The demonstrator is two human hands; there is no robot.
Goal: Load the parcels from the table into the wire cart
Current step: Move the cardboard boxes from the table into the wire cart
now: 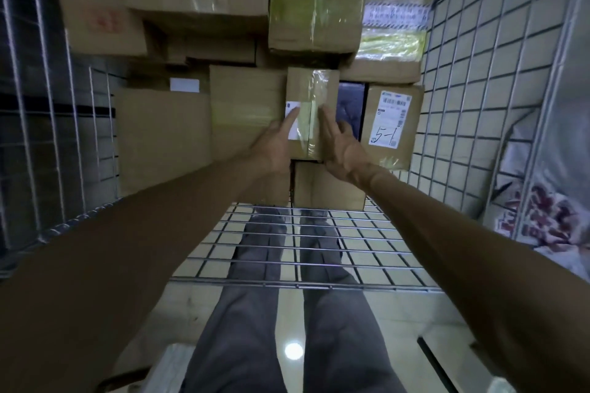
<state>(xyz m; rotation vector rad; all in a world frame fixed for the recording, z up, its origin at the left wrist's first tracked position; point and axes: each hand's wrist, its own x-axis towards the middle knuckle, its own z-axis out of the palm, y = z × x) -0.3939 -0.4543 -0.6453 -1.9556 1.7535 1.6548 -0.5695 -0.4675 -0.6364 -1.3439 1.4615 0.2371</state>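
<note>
While both arms reach over the near rim of the silver wire cart (319,286), the small brown cardboard parcel with clear tape and a white label (311,89) sits inside among larger brown cardboard boxes (159,137); the left hand (277,140) lays straight fingers on its label, the right hand (338,143) presses flat against its right side

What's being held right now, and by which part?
The small taped box, pressed between flat hands: left hand on its labelled face, right hand against its right side.

Left grip (277,144), right grip (341,147) against parcel (311,89)
</note>
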